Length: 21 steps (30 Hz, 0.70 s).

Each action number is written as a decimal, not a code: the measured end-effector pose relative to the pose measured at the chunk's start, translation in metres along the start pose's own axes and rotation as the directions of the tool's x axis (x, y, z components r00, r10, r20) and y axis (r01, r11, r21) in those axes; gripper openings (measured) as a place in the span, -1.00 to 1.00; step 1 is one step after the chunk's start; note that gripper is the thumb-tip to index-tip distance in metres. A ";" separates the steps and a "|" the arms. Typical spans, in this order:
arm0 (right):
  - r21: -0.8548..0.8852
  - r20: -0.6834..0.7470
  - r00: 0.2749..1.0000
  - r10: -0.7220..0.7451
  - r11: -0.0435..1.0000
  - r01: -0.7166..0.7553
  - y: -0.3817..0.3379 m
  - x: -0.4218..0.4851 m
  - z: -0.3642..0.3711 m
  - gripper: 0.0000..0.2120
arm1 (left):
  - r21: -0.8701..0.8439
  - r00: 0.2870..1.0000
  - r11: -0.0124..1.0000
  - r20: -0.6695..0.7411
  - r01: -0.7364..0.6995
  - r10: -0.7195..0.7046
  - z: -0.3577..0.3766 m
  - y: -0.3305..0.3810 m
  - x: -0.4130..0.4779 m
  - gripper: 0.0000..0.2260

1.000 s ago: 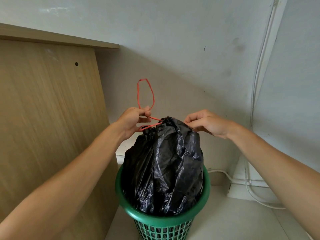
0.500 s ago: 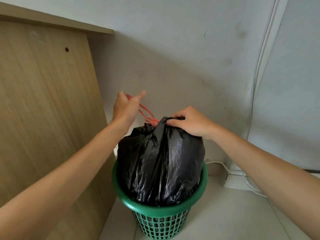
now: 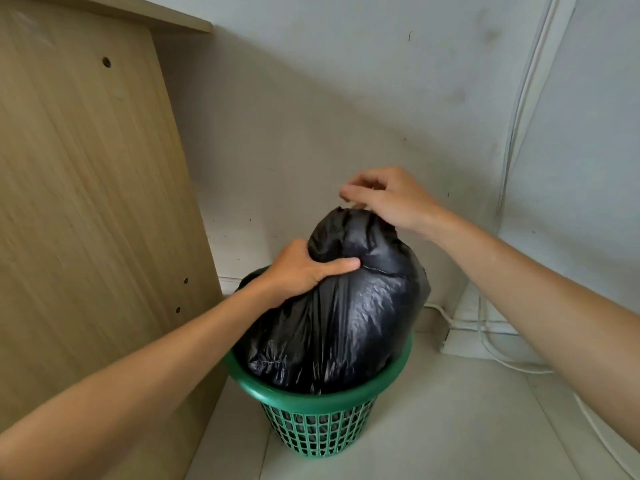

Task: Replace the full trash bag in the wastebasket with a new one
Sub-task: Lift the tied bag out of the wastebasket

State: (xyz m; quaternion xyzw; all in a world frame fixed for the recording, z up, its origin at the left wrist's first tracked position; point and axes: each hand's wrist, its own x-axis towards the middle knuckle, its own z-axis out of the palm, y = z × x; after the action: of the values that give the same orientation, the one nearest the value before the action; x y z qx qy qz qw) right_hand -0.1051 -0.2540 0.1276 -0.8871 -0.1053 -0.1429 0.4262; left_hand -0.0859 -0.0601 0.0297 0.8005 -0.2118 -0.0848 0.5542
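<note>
The bag looks soft, slick and bulky. The left hand grips its gathered neck and the right hand pinches the tip. The neck seems the surest hold for lifting.

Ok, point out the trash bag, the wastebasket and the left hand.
trash bag (image 3: 346, 323): head view, front of the black plastic.
wastebasket (image 3: 277, 393): head view, front of the green rim.
left hand (image 3: 301, 275): head view, back of the hand.
</note>
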 end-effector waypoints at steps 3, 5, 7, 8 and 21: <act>0.073 0.183 0.973 -0.138 0.989 0.127 0.007 -0.011 -0.008 -0.69 | -0.037 0.996 0.996 -0.015 0.083 -0.083 -0.015 -0.007 -0.001 -0.43; -0.024 0.302 0.944 -0.131 0.989 0.144 0.017 -0.015 -0.005 -0.69 | -0.045 0.991 0.990 -0.003 0.134 -0.135 -0.022 -0.009 -0.003 -0.45; -0.104 0.272 0.959 -0.082 0.988 0.114 0.029 -0.016 0.002 -0.77 | -0.074 0.985 0.983 -0.002 0.170 -0.171 -0.026 -0.006 -0.007 -0.46; -0.108 0.224 0.973 -0.057 0.991 0.083 0.034 -0.016 0.007 -0.81 | -0.088 0.987 0.983 -0.005 0.161 -0.162 -0.027 -0.004 -0.008 -0.47; -0.077 0.111 0.992 -0.051 0.995 0.060 0.001 0.004 0.018 -0.80 | -0.296 0.998 0.954 -0.022 -0.056 0.052 0.035 0.013 0.000 -0.41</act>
State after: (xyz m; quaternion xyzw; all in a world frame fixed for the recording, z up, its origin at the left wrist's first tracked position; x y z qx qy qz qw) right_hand -0.0983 -0.2401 0.1167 -0.9066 -0.1472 -0.1100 0.3799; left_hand -0.1018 -0.0936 0.0292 0.7030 -0.2146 -0.0949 0.6714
